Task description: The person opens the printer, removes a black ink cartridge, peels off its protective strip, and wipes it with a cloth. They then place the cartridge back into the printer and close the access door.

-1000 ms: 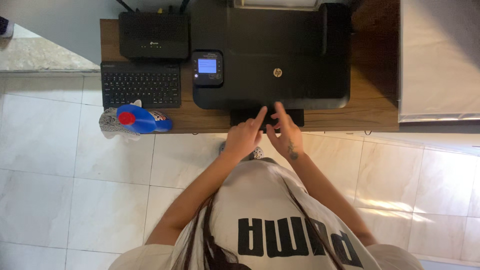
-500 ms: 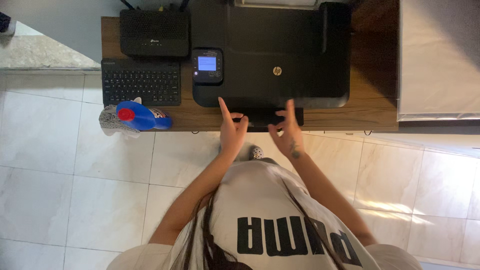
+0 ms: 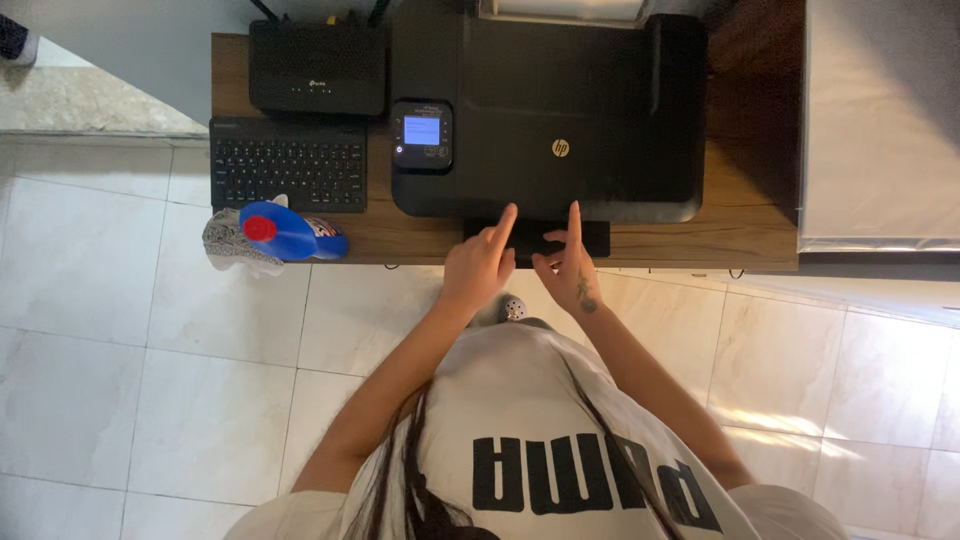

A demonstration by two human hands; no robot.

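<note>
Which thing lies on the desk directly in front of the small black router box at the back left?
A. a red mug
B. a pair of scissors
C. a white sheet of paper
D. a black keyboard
D: the black keyboard lies on the wooden desk just in front of the router, to the left of the black printer.

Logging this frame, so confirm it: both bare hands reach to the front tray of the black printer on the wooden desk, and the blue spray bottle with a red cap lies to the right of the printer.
One detail is wrong. The head view shows the blue spray bottle with a red cap lying left of the black printer, below the black keyboard. The left hand and right hand do reach to the front tray on the wooden desk.
</note>
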